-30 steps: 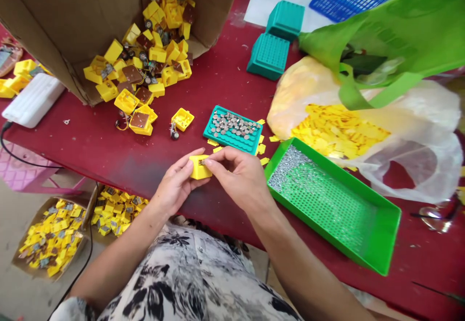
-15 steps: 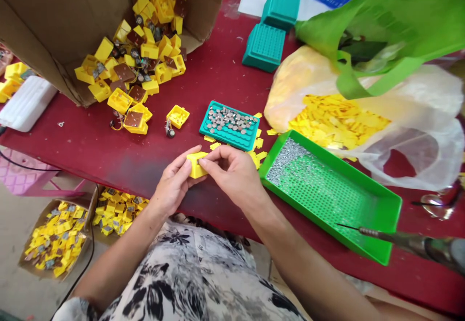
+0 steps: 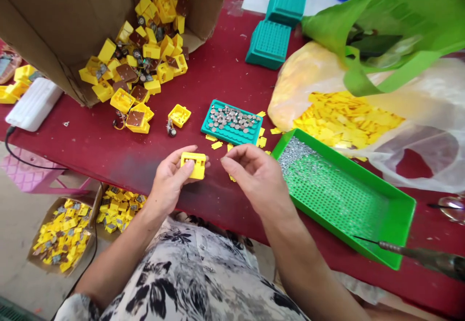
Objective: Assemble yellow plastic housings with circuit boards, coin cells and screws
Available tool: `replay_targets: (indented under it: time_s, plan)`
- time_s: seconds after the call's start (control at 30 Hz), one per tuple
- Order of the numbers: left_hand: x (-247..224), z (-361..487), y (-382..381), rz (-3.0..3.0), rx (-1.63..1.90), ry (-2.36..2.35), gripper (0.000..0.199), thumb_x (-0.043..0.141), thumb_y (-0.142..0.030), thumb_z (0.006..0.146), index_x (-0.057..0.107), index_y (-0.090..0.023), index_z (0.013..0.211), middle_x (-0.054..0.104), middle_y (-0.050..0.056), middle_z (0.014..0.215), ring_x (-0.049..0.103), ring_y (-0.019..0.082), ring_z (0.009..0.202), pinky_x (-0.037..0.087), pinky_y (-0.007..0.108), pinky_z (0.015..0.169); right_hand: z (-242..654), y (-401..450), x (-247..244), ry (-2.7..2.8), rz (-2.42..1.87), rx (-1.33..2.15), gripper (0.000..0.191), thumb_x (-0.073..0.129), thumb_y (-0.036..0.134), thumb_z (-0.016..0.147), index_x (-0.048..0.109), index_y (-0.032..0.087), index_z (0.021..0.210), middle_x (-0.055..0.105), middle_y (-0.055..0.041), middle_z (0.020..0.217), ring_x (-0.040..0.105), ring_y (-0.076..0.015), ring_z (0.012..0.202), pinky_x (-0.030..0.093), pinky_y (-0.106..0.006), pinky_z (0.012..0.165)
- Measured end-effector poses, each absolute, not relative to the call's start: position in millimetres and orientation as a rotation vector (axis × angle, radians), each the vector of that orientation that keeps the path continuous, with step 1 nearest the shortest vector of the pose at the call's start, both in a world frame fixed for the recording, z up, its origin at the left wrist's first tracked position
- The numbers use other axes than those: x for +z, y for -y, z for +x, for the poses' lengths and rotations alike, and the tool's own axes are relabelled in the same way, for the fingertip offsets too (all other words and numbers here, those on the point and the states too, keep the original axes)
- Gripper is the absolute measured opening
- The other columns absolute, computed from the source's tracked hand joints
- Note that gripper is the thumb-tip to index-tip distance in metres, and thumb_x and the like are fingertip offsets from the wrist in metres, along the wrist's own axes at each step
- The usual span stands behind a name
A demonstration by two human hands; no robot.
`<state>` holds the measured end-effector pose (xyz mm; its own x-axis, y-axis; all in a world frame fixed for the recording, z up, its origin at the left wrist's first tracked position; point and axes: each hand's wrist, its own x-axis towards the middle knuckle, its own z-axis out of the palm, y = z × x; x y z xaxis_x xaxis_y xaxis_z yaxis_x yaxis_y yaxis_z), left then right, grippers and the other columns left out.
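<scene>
Above the table's front edge, my left hand [image 3: 172, 178] is closed around a small yellow plastic housing [image 3: 198, 168], thumb on its face, where a slot shows. My right hand [image 3: 256, 173] is a short way to the right, apart from the housing. Its thumb and index finger are pinched together; whatever they hold, if anything, is too small to make out. Just beyond the hands lies a teal tray [image 3: 232, 136] of small round metal pieces. Flat yellow covers [image 3: 217, 145] are scattered by its near edge. An open yellow housing [image 3: 179, 116] with wired parts lies farther left.
A cardboard box [image 3: 72, 20] spills yellow housings at the back left. A green tray [image 3: 348, 166] of screws stands on the right, with an electric screwdriver [image 3: 417, 255] over it. Behind are a plastic bag [image 3: 283, 90] of yellow covers and two teal blocks [image 3: 269, 44].
My right hand has drawn away from the yellow housing to the right. My left hand has turned the housing so its slotted face shows. The view has shifted slightly.
</scene>
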<state>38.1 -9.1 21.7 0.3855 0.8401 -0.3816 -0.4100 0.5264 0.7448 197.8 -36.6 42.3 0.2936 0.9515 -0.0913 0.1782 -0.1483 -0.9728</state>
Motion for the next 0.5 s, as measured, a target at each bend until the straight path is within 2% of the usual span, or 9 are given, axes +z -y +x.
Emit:
replay_targets:
  time_s: [0.27, 0.4, 0.5]
  plan:
    - [29.0, 44.2, 13.9, 0.597, 0.79, -0.857, 0.042, 0.079, -0.035, 0.075, 0.065, -0.018, 0.11, 0.074, 0.008, 0.108, 0.074, 0.018, 0.078, 0.059, 0.027, 0.069, 196.2, 51.9, 36.0, 1.372, -1.605, 0.638, 0.005, 0.062, 0.021, 0.083, 0.062, 0.02, 0.078, 0.066, 0.0002, 0.077, 0.061, -0.0138, 0.073, 0.048, -0.029, 0.07]
    - [29.0, 47.7, 17.0, 0.602, 0.763, -0.863, 0.048, 0.081, -0.035, 0.072, 0.062, -0.018, 0.113, 0.075, 0.005, 0.095, 0.073, 0.017, 0.073, 0.059, 0.028, 0.066, 198.4, 52.7, 40.1, 1.498, -1.566, 0.515, 0.01, 0.061, 0.015, 0.085, 0.063, 0.021, 0.077, 0.066, 0.0001, 0.078, 0.062, -0.0142, 0.074, 0.05, -0.029, 0.069]
    - [28.2, 50.4, 17.7, 0.587, 0.801, -0.892, 0.045, 0.083, -0.033, 0.069, 0.064, -0.018, 0.108, 0.073, 0.002, 0.091, 0.07, 0.013, 0.071, 0.059, 0.025, 0.063, 198.1, 56.6, 38.0, 1.573, -1.524, 0.414, 0.012, 0.058, 0.015, 0.088, 0.067, 0.022, 0.084, 0.066, -0.0014, 0.079, 0.063, -0.0147, 0.074, 0.052, -0.03, 0.068]
